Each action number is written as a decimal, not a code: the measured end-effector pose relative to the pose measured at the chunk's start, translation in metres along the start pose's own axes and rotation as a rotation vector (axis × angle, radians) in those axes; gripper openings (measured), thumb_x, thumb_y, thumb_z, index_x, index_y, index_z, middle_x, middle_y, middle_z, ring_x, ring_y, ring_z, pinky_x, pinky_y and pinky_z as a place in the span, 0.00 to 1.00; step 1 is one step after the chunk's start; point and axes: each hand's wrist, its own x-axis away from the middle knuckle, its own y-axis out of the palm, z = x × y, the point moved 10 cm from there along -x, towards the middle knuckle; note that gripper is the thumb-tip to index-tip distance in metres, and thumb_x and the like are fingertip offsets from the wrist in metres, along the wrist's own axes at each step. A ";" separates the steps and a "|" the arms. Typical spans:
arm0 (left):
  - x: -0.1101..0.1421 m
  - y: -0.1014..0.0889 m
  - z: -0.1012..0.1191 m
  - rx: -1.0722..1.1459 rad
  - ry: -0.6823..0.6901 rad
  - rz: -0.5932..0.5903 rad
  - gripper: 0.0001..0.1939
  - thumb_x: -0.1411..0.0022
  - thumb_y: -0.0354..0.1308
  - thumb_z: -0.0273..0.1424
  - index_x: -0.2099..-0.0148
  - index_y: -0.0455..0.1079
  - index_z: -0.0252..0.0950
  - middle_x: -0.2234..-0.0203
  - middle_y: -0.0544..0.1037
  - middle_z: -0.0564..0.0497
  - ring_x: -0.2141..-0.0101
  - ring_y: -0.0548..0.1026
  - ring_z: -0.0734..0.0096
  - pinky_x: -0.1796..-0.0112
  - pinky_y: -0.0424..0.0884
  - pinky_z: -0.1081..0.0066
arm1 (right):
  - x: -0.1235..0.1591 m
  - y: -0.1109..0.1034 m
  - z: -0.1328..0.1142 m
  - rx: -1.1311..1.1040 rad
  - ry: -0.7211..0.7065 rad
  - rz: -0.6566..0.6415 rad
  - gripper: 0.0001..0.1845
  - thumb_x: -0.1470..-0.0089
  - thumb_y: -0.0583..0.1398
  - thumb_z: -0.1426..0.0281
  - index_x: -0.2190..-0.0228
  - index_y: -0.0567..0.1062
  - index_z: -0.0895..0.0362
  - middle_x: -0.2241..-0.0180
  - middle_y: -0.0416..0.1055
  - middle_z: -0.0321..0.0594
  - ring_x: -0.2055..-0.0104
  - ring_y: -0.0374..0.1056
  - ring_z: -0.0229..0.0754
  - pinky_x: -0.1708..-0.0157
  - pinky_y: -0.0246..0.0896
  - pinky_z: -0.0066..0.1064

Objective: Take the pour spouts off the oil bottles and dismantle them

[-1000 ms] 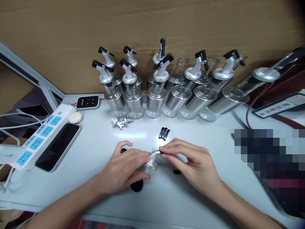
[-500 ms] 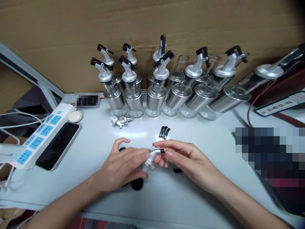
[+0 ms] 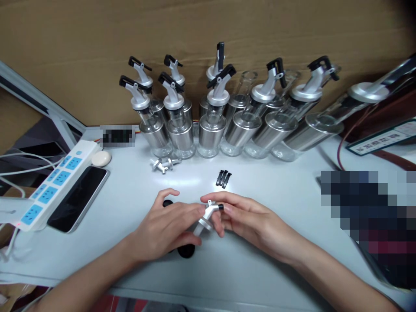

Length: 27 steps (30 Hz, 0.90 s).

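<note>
Left hand (image 3: 170, 225) has the silver spout (image 3: 206, 218) pinched between fingers and thumb. Right hand (image 3: 256, 221) is half curled around the spout's black tip (image 3: 221, 206), thumb right by it; can't tell if it's actually gripping. So the tip's on, but the spout has no lever yet, just a bare lug.

Left hand partly covers a couple of black rings (image 3: 186, 250), just left of the spout. Beyond the spout: three loose levers (image 3: 224, 179), plus a small pile of spouts (image 3: 164, 165) off to the left. Further back, the front bottles (image 3: 212, 136) all wear spouts, most clearly with levers, but at least two behind have bare necks, so I'd call it well along, not finished.

Room-wise, the tabletop (image 3: 247, 277) is roomy on the near side of the spout, down to the front edge. Phone (image 3: 79, 199) and power strip (image 3: 48, 190) hem in the far left.
</note>
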 end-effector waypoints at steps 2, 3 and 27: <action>0.000 0.000 0.001 -0.001 0.006 -0.001 0.18 0.30 0.46 0.36 0.41 0.56 0.36 0.60 0.80 0.47 0.64 0.78 0.74 0.47 0.53 0.65 | 0.000 0.001 -0.001 0.004 -0.012 -0.010 0.17 0.46 0.61 0.62 0.56 0.73 0.57 0.72 0.70 0.36 0.68 0.66 0.36 0.61 0.59 0.31; 0.000 0.000 0.001 0.001 0.009 0.000 0.18 0.30 0.46 0.36 0.42 0.56 0.36 0.61 0.80 0.47 0.64 0.78 0.74 0.47 0.53 0.65 | 0.000 0.002 -0.001 0.007 -0.015 -0.014 0.17 0.45 0.61 0.62 0.56 0.72 0.57 0.73 0.69 0.36 0.68 0.66 0.36 0.61 0.59 0.31; 0.000 0.003 -0.002 0.006 -0.008 -0.027 0.14 0.30 0.45 0.36 0.45 0.57 0.36 0.61 0.80 0.47 0.64 0.78 0.76 0.48 0.54 0.67 | -0.001 0.006 -0.016 0.326 -0.124 -0.014 0.14 0.38 0.52 0.62 0.56 0.69 0.56 0.78 0.60 0.30 0.73 0.59 0.35 0.67 0.54 0.30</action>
